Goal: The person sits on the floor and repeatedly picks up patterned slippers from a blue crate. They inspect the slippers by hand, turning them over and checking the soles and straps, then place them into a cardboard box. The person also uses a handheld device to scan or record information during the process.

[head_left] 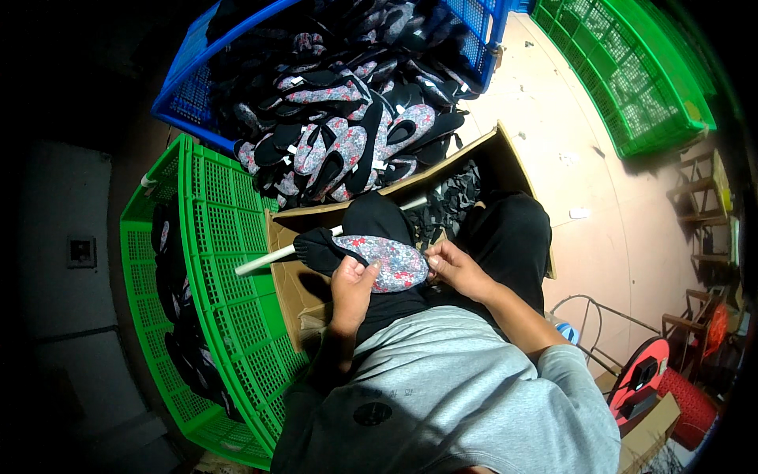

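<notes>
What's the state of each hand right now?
Left hand: closed, holding the floral slipper.
Right hand: fingertips pinched at the slipper's rounded end; exact grip unclear.

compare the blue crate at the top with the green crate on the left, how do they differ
Fill: the blue crate is heaped with floral slippers hiding part of its near edge, while the green crate shows fewer, mostly dark items.
Place: the blue crate is ahead of the person, the green crate at their left.
Both are open-topped with perforated walls.
</notes>
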Demonstrator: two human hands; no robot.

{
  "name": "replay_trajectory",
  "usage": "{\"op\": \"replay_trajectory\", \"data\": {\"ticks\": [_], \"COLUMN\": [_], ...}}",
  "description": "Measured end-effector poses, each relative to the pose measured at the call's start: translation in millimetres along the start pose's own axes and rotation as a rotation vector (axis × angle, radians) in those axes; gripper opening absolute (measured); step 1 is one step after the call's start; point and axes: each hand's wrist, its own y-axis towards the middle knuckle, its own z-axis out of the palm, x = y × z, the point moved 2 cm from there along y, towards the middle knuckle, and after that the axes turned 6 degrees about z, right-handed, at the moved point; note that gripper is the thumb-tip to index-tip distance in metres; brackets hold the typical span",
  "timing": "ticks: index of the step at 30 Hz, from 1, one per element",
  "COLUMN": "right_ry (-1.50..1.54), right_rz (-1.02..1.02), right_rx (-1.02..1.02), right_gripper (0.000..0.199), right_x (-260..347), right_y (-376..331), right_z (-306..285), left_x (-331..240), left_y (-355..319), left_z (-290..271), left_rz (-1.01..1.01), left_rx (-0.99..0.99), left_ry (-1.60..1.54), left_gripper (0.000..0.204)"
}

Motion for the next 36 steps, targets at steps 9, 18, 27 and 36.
{"op": "replay_trajectory", "data": {"ticks": [9, 18, 27, 36], "right_ry": [-0.130, -0.340, 0.292, 0.150], "right_rz": [-0.062, -0.187, 0.111, -0.151], "right_rx": [-0.054, -0.111, -0.352, -0.151], "right_gripper": [0.018, 0.016, 0.014, 0.033], "right_x": [7.4, 12.4, 4.9, 11.3], "right_y": [1.8, 6.4, 8.2, -3.3], "right_z": [2.4, 6.3, 5.9, 20.7], "left_x": [-0.9, -3.5, -1.2, -9.8], "left_y": [-0.2, 0.4, 0.0, 0.9], "left_z": [-0.5, 2.5, 2.5, 19.7], "left_rz": [0.003, 0.002, 0.011, 0.098], "left_rx": [-0.005, 0.012, 0.009, 0.050], "left_ry": [-0.018, 0.013, 0.075, 0.258], "left_gripper": [0.021, 0.023, 0.023, 0.025]}}
